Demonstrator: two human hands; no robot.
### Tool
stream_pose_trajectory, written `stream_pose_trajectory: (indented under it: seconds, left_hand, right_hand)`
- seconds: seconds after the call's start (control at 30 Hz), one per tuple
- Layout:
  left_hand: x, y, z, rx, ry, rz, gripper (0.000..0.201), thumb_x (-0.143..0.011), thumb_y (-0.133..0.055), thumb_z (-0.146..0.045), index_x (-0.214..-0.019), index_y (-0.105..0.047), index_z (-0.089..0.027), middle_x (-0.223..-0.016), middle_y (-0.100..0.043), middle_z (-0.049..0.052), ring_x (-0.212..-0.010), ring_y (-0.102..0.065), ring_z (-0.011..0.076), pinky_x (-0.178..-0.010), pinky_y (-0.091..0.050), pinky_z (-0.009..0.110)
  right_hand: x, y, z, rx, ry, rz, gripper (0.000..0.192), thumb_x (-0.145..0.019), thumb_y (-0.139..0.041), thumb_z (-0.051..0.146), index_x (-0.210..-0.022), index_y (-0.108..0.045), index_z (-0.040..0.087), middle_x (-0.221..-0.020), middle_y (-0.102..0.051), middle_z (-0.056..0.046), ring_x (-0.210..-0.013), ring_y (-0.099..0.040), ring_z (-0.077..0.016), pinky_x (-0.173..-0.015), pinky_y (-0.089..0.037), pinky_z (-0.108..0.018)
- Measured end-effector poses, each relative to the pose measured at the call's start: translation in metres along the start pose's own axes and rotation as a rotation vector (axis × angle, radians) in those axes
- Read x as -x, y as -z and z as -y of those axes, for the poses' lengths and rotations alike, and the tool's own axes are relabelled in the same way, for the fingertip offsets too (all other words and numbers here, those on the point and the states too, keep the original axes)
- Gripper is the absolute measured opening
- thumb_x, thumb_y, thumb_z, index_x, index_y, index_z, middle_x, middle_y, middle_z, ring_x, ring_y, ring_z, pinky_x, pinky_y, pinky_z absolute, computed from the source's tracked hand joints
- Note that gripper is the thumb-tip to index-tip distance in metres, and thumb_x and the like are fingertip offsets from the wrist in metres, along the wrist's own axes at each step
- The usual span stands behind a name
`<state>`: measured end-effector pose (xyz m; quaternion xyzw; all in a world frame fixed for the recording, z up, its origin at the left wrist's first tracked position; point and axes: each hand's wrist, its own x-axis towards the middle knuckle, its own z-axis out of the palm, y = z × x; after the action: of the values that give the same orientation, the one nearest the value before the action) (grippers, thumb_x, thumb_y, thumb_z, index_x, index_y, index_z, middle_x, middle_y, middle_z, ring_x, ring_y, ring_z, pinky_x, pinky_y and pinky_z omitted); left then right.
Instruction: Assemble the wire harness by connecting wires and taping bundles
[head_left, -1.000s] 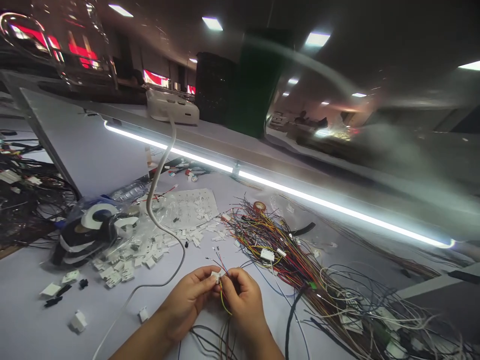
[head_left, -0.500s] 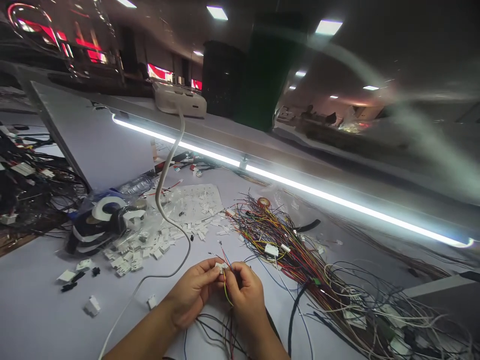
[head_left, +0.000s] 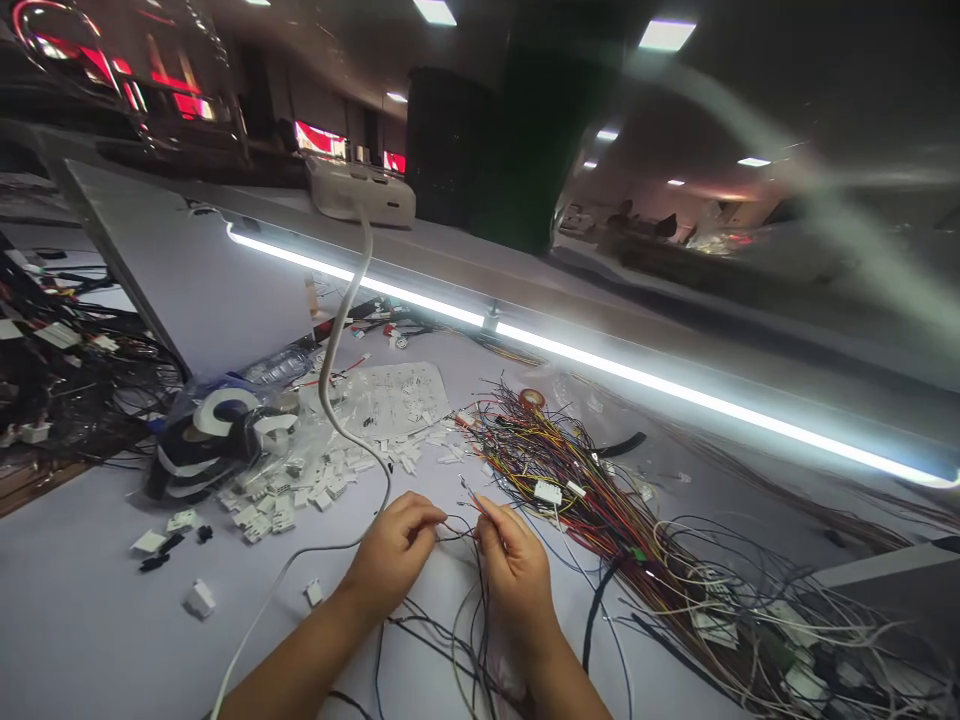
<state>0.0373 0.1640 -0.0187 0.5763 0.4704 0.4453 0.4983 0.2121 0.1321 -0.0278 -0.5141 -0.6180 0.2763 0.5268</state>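
Note:
Low in the middle of the view, my left hand (head_left: pixel 394 555) is closed in a pinch on a thin dark wire (head_left: pixel 457 538). That wire runs across the gap to my right hand (head_left: pixel 517 565), whose fingers are closed around several thin wires. Their bare tips (head_left: pixel 466 487) stick up past the fingertips, and the dark lengths (head_left: pixel 480 590) hang down onto the table between my forearms. The white connector seen earlier between my fingers does not show now. On the table left of my left forearm lies a small white connector (head_left: pixel 313 592).
A thick bundle of coloured wires (head_left: pixel 592 490) spreads to the right, with a white multi-pin connector (head_left: pixel 548 492) on it. White connector housings (head_left: pixel 274 512) are heaped left, beside bagged tape rolls (head_left: pixel 221 415). A white cable (head_left: pixel 330 385) hangs from the shelf past a lit tube (head_left: pixel 675 395).
My hands have drawn apart, the right one moving right, with a dark wire now spanning them. The white connector between the fingers is out of sight. The view has shifted slightly.

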Motion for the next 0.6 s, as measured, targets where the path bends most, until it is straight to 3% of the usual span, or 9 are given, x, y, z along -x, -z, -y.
stream_pose_trajectory:
  seconds: [0.1,0.17,0.37,0.6]
  left_hand:
    - [0.002,0.000,0.003,0.292,0.109,0.043,0.020,-0.082,-0.061,-0.034,-0.087,-0.073,-0.020,-0.093,-0.064,0.006,-0.079,-0.061,0.0201,-0.079,-0.047,0.034]
    - [0.002,0.001,0.006,0.358,0.109,0.055,0.024,-0.086,-0.059,-0.039,-0.089,-0.072,-0.019,-0.094,-0.063,0.006,-0.080,-0.061,0.0187,-0.081,-0.046,0.033]
    - [0.002,0.003,0.004,0.144,-0.045,0.115,0.023,-0.087,-0.060,-0.037,-0.077,-0.070,-0.018,-0.083,-0.062,0.004,-0.087,-0.057,0.0185,-0.084,-0.043,0.029]
    - [0.002,0.001,0.001,0.121,0.013,0.114,0.027,-0.090,-0.054,-0.039,-0.077,-0.066,-0.018,-0.080,-0.061,0.003,-0.083,-0.057,0.0182,-0.082,-0.042,0.030]
  right_hand:
    - [0.001,0.000,-0.009,0.096,0.081,0.063,0.030,-0.095,-0.047,0.024,-0.119,-0.065,0.023,-0.080,-0.060,-0.003,-0.072,-0.058,-0.0153,-0.068,-0.048,-0.027]
    - [0.001,0.000,-0.013,0.131,0.117,0.064,0.031,-0.095,-0.047,0.023,-0.120,-0.065,0.023,-0.080,-0.061,-0.003,-0.072,-0.058,-0.0148,-0.068,-0.048,-0.026]
    - [0.002,-0.001,-0.015,0.265,0.188,0.078,0.033,-0.095,-0.045,0.020,-0.122,-0.063,0.021,-0.080,-0.061,-0.004,-0.071,-0.058,-0.0154,-0.067,-0.049,-0.026]
    - [0.002,-0.002,-0.012,0.304,0.194,0.121,0.033,-0.096,-0.043,0.020,-0.122,-0.063,0.019,-0.078,-0.060,-0.004,-0.068,-0.057,-0.0149,-0.064,-0.048,-0.025]
